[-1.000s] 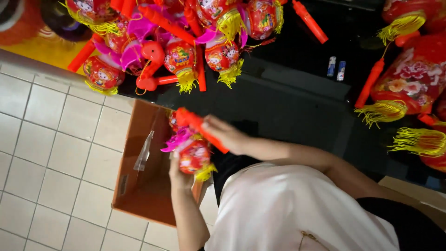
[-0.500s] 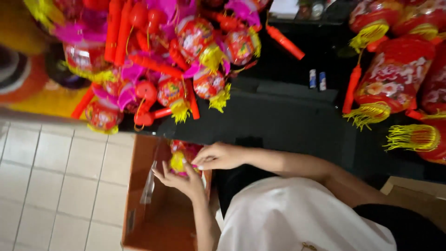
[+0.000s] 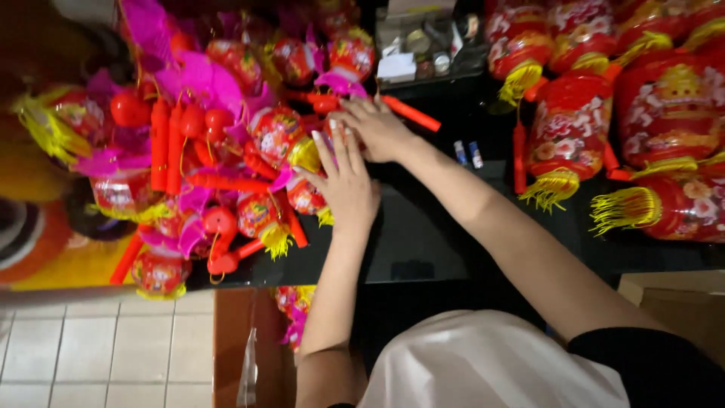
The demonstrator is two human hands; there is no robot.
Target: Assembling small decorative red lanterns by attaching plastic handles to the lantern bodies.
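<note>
Looks like the stacking step: both hands are up on the black counter (image 3: 423, 242), left hand (image 3: 346, 185) flat with fingers spread on a small red lantern (image 3: 306, 195), right hand (image 3: 377, 128) loosely cupped just beyond, so next it needs gentle nudging into the pile (image 3: 211, 143).

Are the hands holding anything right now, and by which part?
Cannot be told: both the left hand and right hand lie flat on the pile of small red toy lanterns; no closed grip shows.

Two small batteries (image 3: 467, 153), one cardboard box (image 3: 242, 347), and two hands on the lanterns (image 3: 264, 151).
</note>
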